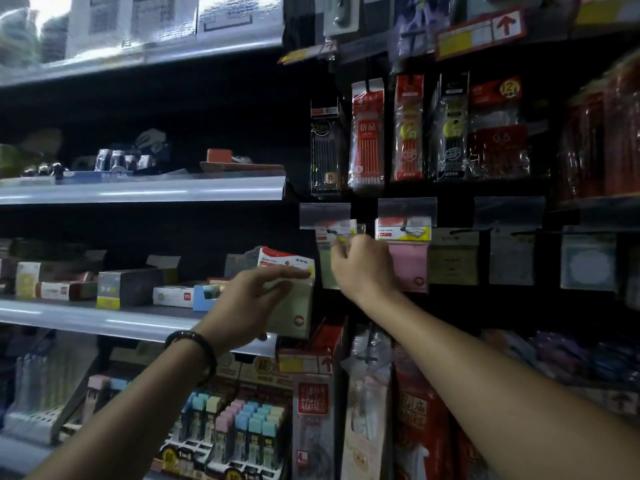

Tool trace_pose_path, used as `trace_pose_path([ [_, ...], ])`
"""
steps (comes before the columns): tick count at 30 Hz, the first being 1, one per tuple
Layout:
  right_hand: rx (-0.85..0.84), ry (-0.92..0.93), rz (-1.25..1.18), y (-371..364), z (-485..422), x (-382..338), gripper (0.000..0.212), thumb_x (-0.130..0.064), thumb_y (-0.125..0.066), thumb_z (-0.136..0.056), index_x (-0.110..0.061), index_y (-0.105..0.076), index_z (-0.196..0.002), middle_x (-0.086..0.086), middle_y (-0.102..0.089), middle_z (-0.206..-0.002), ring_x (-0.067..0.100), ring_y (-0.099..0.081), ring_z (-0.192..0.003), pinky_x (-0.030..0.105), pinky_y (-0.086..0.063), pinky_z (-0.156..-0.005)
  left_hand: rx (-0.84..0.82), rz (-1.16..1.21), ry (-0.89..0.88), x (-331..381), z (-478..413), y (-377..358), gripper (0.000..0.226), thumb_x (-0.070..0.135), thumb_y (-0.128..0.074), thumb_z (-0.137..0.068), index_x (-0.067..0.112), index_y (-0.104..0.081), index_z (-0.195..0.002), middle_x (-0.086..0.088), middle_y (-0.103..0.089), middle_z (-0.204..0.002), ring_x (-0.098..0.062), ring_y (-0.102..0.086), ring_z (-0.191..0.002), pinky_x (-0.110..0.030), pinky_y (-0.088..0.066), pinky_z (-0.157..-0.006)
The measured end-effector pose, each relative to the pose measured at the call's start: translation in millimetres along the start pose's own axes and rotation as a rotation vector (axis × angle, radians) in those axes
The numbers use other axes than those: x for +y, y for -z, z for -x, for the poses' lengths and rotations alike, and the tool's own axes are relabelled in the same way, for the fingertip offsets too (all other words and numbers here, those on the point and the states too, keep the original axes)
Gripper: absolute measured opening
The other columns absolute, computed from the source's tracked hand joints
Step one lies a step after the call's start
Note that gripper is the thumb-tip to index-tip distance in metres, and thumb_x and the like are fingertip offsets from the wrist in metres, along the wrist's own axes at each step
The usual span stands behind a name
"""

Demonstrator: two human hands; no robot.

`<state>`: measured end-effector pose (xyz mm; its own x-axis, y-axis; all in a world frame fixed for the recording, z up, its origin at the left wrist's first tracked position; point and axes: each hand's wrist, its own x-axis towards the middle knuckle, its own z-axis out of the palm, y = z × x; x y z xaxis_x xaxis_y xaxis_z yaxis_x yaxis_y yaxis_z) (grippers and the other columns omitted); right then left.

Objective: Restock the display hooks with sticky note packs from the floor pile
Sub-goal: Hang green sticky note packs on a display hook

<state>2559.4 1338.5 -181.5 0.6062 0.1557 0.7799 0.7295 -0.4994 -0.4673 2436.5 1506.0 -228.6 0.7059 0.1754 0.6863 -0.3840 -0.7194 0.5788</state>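
Observation:
My left hand (247, 299) grips a bundle of green sticky note packs (294, 306) with red-and-white header cards, held just left of the hook wall. My right hand (363, 265) pinches the header of a green sticky note pack (327, 268) at a display hook (332, 232) under a clear label holder. The hook tip is partly hidden by my fingers. On the neighbouring hook to the right hangs a pink sticky note pack (410, 268). The floor pile is out of view.
Further packs (453, 258) hang on hooks to the right. Pen refill packs (367, 133) hang on the row above. Grey shelves (138, 192) with boxed stationery run to the left. Eraser and lead displays (242, 427) stand below.

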Motion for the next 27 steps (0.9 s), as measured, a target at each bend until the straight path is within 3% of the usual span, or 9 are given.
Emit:
trace_pose_path([
  [2,-0.009,0.040,-0.150,0,22,7,0.048,-0.044,-0.060,-0.104,-0.019,-0.055,-0.064,-0.003,-0.058,-0.059,0.017,-0.057,-0.055,0.030,-0.039,-0.054,0.004,0.070,-0.038,3,7,-9,0.030,0.017,-0.059,-0.108,0.037,-0.081,-0.112,0.011,-0.076,-0.111,-0.009,-0.073,-0.084,-0.031,-0.057,-0.058],
  [5,-0.122,-0.066,-0.401,1,40,15,0.042,-0.048,-0.066,-0.102,-0.015,-0.066,-0.076,0.001,-0.069,-0.062,0.017,-0.062,-0.044,0.026,-0.045,-0.049,-0.008,0.132,-0.125,7,9,-22,0.026,0.011,-0.061,-0.106,0.026,-0.082,-0.110,0.015,-0.079,-0.113,-0.001,-0.072,-0.107,-0.017,-0.054,-0.084],
  [10,-0.122,-0.083,-0.465,3,36,22,0.048,-0.038,-0.068,-0.104,-0.010,-0.061,-0.066,-0.002,-0.052,-0.045,0.020,-0.060,-0.038,0.026,-0.042,-0.043,-0.035,0.167,-0.137,14,2,-34,0.029,0.012,-0.058,-0.108,0.028,-0.076,-0.123,0.014,-0.076,-0.121,-0.005,-0.071,-0.113,-0.025,-0.058,-0.092],
  [12,-0.046,-0.088,-0.439,1,28,21,0.048,-0.041,-0.067,-0.104,-0.008,-0.062,-0.070,0.010,-0.058,-0.053,0.030,-0.067,-0.050,0.038,-0.050,-0.047,0.032,0.139,-0.107,14,-3,-35,0.037,0.018,-0.060,-0.108,0.043,-0.066,-0.134,0.011,-0.073,-0.123,-0.010,-0.072,-0.110,-0.035,-0.064,-0.088],
  [14,0.017,-0.081,-0.414,0,19,20,0.049,-0.044,-0.065,-0.104,-0.007,-0.059,-0.072,0.013,-0.060,-0.059,0.034,-0.067,-0.057,0.044,-0.053,-0.056,0.099,-0.005,-0.110,11,-7,-34,0.051,0.018,-0.063,-0.106,0.051,-0.053,-0.144,0.011,-0.069,-0.118,-0.009,-0.072,-0.103,-0.031,-0.065,-0.081],
  [16,0.060,-0.072,-0.367,0,11,17,0.045,-0.044,-0.065,-0.105,-0.010,-0.063,-0.076,0.002,-0.058,-0.058,0.019,-0.060,-0.055,0.034,-0.046,-0.052,0.120,-0.150,-0.127,9,-11,-33,0.064,0.018,-0.065,-0.104,0.053,-0.043,-0.152,0.015,-0.065,-0.112,-0.005,-0.067,-0.101,-0.027,-0.063,-0.079],
  [18,0.079,-0.080,-0.347,1,6,13,0.031,-0.043,-0.066,-0.105,-0.017,-0.073,-0.090,-0.009,-0.062,-0.064,0.007,-0.057,-0.052,0.027,-0.049,-0.048,0.112,-0.202,-0.126,9,-16,-33,0.070,0.018,-0.067,-0.103,0.052,-0.037,-0.157,0.013,-0.064,-0.106,-0.008,-0.067,-0.098,-0.033,-0.063,-0.081],
  [21,0.112,-0.105,-0.374,1,0,7,0.021,-0.042,-0.066,-0.105,-0.025,-0.077,-0.104,-0.013,-0.068,-0.075,0.003,-0.063,-0.053,0.037,-0.063,-0.053,0.108,-0.219,-0.107,7,-26,-34,0.076,0.017,-0.067,-0.103,0.052,-0.032,-0.160,0.008,-0.064,-0.105,-0.013,-0.069,-0.094,-0.036,-0.063,-0.081],
  [27,0.166,-0.053,-0.232,0,-13,4,0.024,-0.028,-0.062,-0.105,-0.024,-0.066,-0.082,-0.011,-0.065,-0.068,0.016,-0.068,-0.063,0.040,-0.060,-0.059,0.083,-0.215,-0.065,9,-41,-38,0.066,0.015,-0.050,-0.110,0.049,-0.029,-0.163,0.011,-0.061,-0.100,-0.016,-0.066,-0.084,-0.036,-0.058,-0.075],
])
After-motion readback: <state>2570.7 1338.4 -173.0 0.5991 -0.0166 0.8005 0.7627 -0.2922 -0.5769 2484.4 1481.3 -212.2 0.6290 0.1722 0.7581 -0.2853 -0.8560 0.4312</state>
